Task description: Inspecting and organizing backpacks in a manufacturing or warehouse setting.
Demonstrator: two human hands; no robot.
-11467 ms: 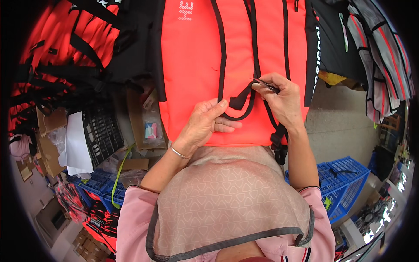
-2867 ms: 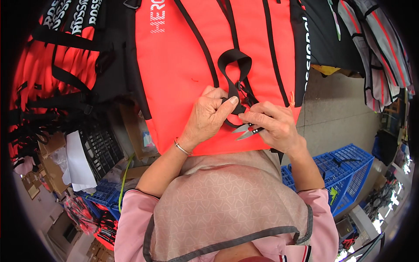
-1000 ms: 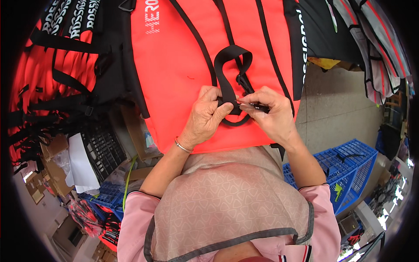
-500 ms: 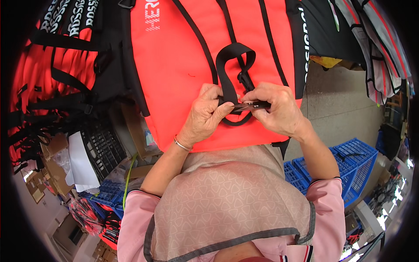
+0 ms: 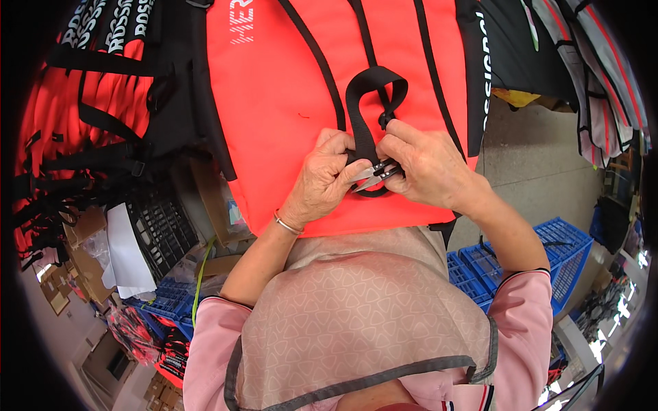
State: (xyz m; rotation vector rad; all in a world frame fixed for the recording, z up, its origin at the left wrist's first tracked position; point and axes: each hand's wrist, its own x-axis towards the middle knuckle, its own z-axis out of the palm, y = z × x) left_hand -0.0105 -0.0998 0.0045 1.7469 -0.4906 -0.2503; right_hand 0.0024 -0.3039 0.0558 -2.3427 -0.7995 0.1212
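A large red-orange bag [image 5: 274, 137] with black straps and black side panels lies in front of me. My left hand [image 5: 322, 177] is closed on a black webbing strap [image 5: 361, 113], which loops up and over toward a small black buckle [image 5: 386, 120]. In my right hand [image 5: 428, 161] is a pair of thread snips [image 5: 379, 172], its silver blades parted and pointing left, close to my left thumb. My right fingers also lie near the buckle; whether they touch it I cannot tell. The strap's lower end is partly hidden by my fingers.
Blue plastic crates [image 5: 534, 253] stand at the right. A pile of red and black bags [image 5: 110, 109] lies at the left, above a black crate [image 5: 161, 226] and cardboard boxes [image 5: 89, 274]. Grey pieces with red stripes [image 5: 589, 75] hang at the upper right.
My right hand has shifted slightly up and left and turned, so the snips' blades now show parted beside my left thumb. My left hand keeps its hold on the strap.
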